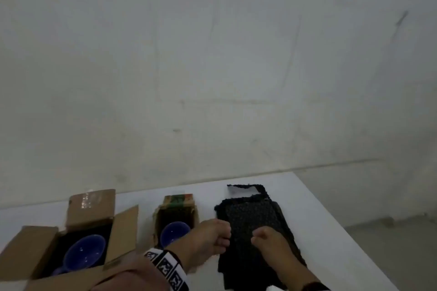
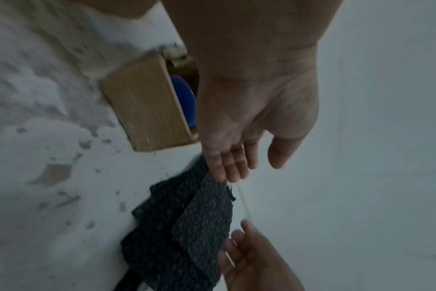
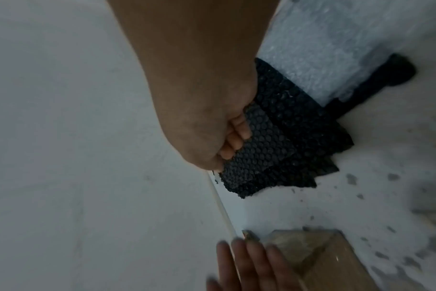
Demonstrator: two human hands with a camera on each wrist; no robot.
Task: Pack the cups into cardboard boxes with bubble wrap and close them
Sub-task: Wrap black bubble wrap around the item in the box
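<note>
Broadly, on the white table (image 1: 307, 208): a larger cardboard box (image 1: 28, 250) at the far left, flaps spread open. A stack of black bubble wrap (image 1: 250, 217) at the right, lying flat. Between them a smaller box (image 1: 176, 210), also open, near the stack but apart from it. One blue cup (image 1: 82, 253) inside the larger box on dark lining, a second blue cup (image 1: 173, 234) inside the smaller one. Neither cup covered from above, neither box closed, so roughly midway by the look of it.

Step in hand, most likely: peeling a single top sheet (image 2: 207, 216) off the stack.

- Right hand (image 1: 272, 243) over the near part of the stack, fingers curled round the sheet's edge and pinching it, clearest from the right wrist.
- Left hand (image 1: 208, 236) between the smaller box and the stack, fingers fairly straight, thumb spread.
- Left fingertips (image 2: 224, 173) just at the sheet's corner, gripping nothing, judging by the left wrist view. More bunched-looking from the head view, so not quite certain.

To do it well:

- Pinch only the uppermost layer and hold down the layers beneath with the flat left fingers.
- Lift slowly from the corner and check for a second sheet clinging underneath.
- Carry the sheet low across to an uncovered cup and lay it over the top.
- Tuck the edges down between cup and box wall, gently, without crushing bubbles.
- Mind the left sleeve (image 1: 132, 274) beside the boxes; easy to knock a flap.
- Fold flaps only with the padding below the rim.
</note>
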